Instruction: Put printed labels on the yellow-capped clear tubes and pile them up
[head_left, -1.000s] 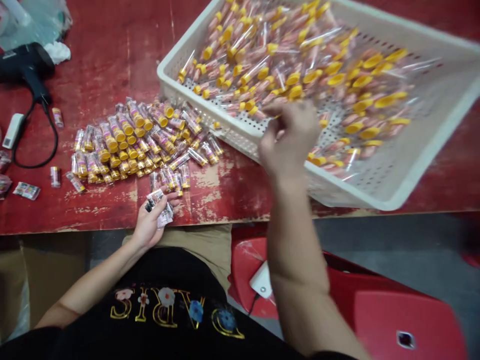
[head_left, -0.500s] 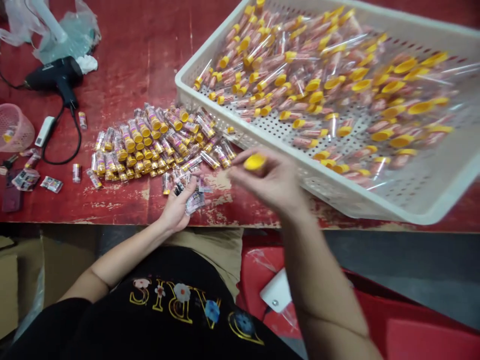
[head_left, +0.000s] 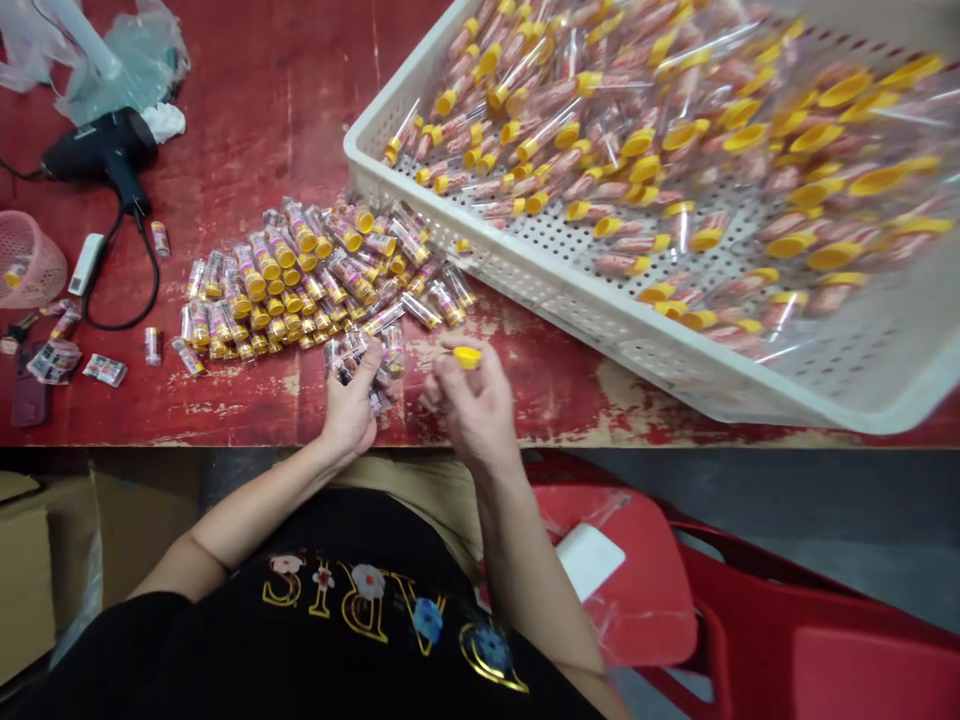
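Note:
My right hand (head_left: 469, 398) is closed around a clear tube with a yellow cap (head_left: 466, 356) sticking up above the fingers, at the front of the red table (head_left: 247, 120). My left hand (head_left: 351, 400) sits just to its left, fingers closed on a small stack of printed labels (head_left: 352, 358). Behind both hands lies a heap of labelled yellow-capped tubes (head_left: 315, 275). A white perforated basket (head_left: 600, 310) to the right holds many unlabelled yellow-capped tubes (head_left: 637, 150).
A black heat gun (head_left: 105, 155) with its cord lies at the back left beside crumpled plastic bags (head_left: 112, 55). A pink mesh basket (head_left: 26, 265) and loose tubes and labels (head_left: 105, 370) are at the left edge. Red plastic chairs (head_left: 712, 610) stand below right.
My right hand left the white basket with one yellow-capped tube and came down and left beside my left hand. The left hand kept its labels and lifted slightly toward the heap.

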